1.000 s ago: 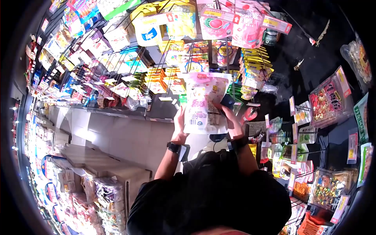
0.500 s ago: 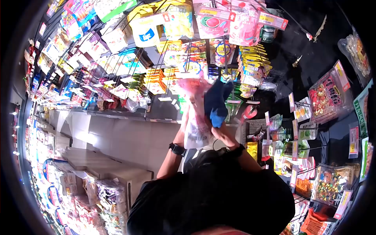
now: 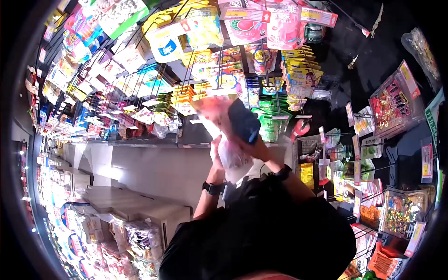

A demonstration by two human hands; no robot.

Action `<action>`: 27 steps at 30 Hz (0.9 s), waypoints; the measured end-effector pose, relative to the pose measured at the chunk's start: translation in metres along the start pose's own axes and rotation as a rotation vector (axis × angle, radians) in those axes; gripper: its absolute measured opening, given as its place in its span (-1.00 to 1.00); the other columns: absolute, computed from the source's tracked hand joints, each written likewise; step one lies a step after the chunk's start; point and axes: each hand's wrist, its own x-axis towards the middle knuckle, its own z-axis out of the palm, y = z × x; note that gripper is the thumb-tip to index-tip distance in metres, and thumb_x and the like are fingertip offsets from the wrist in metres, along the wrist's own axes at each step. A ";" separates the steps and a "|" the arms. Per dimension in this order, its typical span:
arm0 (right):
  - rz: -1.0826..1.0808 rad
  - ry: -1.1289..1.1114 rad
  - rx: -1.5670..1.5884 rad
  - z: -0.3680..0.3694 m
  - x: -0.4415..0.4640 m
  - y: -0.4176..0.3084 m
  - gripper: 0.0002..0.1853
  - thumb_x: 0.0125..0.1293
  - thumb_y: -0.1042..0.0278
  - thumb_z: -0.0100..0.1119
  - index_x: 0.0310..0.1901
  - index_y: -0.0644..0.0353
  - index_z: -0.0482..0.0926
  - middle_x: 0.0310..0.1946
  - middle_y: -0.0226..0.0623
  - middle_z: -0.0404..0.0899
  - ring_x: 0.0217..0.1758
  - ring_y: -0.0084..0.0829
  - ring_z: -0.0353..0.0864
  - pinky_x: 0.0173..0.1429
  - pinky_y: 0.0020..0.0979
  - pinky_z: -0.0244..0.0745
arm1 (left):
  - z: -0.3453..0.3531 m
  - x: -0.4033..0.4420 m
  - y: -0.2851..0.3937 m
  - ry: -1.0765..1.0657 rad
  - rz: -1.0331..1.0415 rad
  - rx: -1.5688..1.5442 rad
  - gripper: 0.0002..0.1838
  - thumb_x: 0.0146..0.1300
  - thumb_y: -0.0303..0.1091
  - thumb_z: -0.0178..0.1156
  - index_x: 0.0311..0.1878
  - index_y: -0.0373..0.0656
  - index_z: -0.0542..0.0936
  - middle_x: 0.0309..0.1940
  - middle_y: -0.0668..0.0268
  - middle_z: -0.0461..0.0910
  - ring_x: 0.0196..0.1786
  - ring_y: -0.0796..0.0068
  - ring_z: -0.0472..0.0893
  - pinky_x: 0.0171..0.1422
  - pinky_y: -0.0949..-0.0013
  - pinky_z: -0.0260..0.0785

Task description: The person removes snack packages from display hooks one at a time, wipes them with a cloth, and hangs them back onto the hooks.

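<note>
A pink and white plastic bag is held up in front of my chest, tilted and a little blurred. My left hand grips its left side, fingers partly hidden by the bag. Over on the right side, my right hand is closed on a dark blue cloth, which lies against the bag's surface. What the bag contains I cannot make out. Both wrists wear dark bands, the left one a black watch.
Hanging snack packets fill the rack ahead, among them pink pouches and green packets. Hooks and price tags stick out at right near a clear candy bag. Stacked packaged goods stand at lower left beside a grey ledge.
The bag has tilted, its top leaning further left. The blue cloth has moved down and left across it with my right hand. The view has shifted slightly.
</note>
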 end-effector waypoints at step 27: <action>0.288 -0.090 0.499 -0.021 0.081 0.044 -0.66 0.31 0.19 0.16 -0.06 0.31 0.53 -0.27 -0.28 0.62 -0.19 -0.47 0.58 -0.09 -0.46 0.44 | -0.037 0.066 -0.088 0.519 0.035 0.043 -0.30 0.43 0.20 -0.39 0.39 -0.16 0.14 0.27 0.25 0.30 0.27 0.41 0.32 0.38 0.31 0.14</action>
